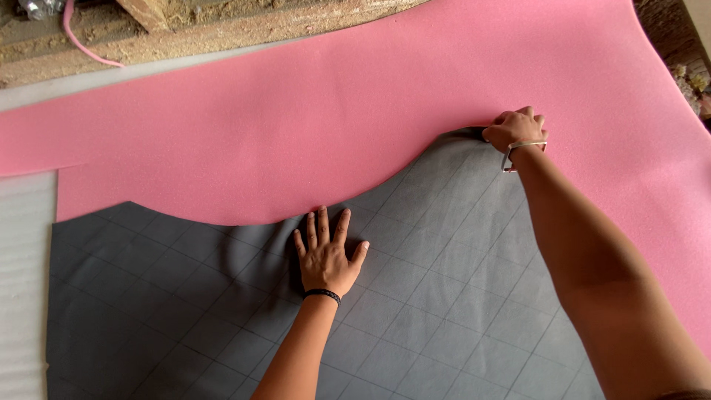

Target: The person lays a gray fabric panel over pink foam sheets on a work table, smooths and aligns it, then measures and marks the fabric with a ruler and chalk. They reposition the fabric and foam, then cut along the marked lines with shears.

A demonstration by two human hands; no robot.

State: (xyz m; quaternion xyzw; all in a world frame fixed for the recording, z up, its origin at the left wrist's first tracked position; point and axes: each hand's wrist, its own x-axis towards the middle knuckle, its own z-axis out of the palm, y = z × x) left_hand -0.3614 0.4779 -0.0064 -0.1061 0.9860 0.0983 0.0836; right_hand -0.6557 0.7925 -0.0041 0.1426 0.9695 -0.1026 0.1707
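Observation:
A large pink foam sheet (pixel 355 111) lies spread across the table. On top of it lies a grey fabric piece (pixel 415 311) marked with a grid of lines; its curved upper edge runs across the pink. My left hand (pixel 326 255) rests flat on the grey fabric near that edge, fingers spread, a black band at the wrist. My right hand (pixel 516 127) is closed at the fabric's far upper tip, where grey meets pink, a metal bangle on the wrist. What the fingers pinch is hidden.
A white foam layer (pixel 26 244) shows under the pink sheet at the left. Rough wood or board (pixel 185 30) with a pink cord (pixel 81 41) lies beyond the far edge. A dried, fuzzy clump (pixel 692 85) sits at the right edge.

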